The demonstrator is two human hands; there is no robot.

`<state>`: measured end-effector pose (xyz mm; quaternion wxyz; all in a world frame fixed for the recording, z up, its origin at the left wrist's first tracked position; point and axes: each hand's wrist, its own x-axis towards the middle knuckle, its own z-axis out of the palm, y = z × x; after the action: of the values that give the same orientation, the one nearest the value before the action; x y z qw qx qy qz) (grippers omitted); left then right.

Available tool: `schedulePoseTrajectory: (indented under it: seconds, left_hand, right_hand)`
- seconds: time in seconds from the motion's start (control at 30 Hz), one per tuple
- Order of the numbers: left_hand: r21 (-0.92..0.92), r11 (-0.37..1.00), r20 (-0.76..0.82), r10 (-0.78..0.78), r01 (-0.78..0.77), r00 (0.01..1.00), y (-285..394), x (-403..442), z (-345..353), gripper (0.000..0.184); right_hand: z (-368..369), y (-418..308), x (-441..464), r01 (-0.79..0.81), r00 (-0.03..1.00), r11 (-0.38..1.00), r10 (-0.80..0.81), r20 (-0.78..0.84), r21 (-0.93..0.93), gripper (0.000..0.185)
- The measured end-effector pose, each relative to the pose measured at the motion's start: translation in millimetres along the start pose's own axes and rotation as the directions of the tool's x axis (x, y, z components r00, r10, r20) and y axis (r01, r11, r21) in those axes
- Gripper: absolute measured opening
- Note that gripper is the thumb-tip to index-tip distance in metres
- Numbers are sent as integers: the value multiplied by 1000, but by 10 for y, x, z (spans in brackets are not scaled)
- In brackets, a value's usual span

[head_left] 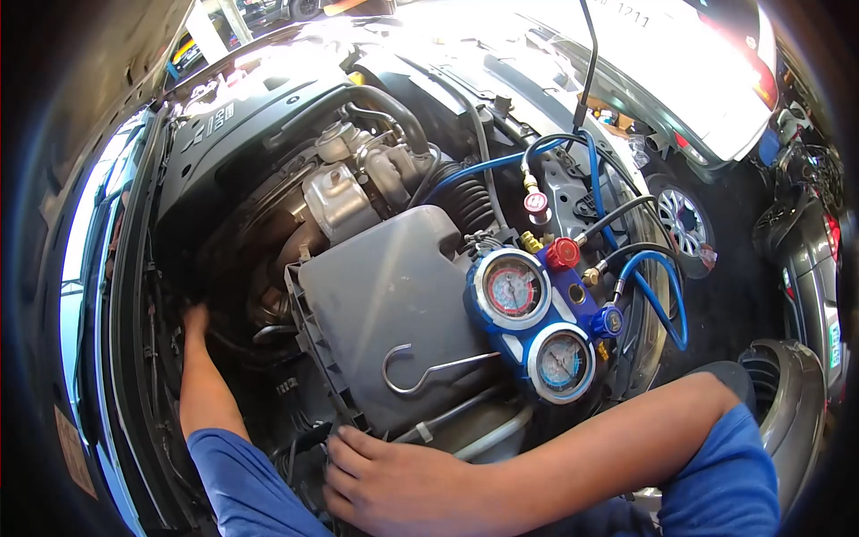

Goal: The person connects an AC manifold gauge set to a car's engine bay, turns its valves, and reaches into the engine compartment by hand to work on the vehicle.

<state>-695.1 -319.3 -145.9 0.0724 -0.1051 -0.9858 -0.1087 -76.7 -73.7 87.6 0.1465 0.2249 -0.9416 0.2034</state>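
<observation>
My left hand [195, 318] reaches deep into the dark gap of a car's engine bay, beside the turbo and exhaust parts [300, 243]. Its fingers are lost in shadow, so what they touch is hidden. Low in the view, my right hand [398, 483] lies with bent, slightly parted fingers near the lower corner of the grey air filter box [385, 286]. No object shows in it. On that box rests a blue manifold gauge set [537, 318] with two dials, red and blue knobs and a bent metal hook [420, 380].
Blue and black hoses [595, 170] loop from the gauges across the bay's right side. A black engine cover [242, 125] lies at upper left. Beyond the fender stand a loose wheel [684, 219], a white car [662, 63] and a dark bumper [792, 403].
</observation>
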Motion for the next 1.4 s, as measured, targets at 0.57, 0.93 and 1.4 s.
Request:
schedulePoseTrajectory:
  seconds: [0.57,0.93,1.4]
  left_hand:
    - [-135,991,96,24,-10,995,-181,-43,-164,69]
    - [-157,987,111,57,-39,992,40,-233,-338,61]
    - [-121,992,91,35,-24,995,43,-197,-291,66]
  right_hand:
    - [69,202,-301,40,994,951,-70,87,307,35]
    - [80,191,-296,33,992,958,-67,111,284,36]
    - [75,196,-291,21,991,970,-52,122,242,34]
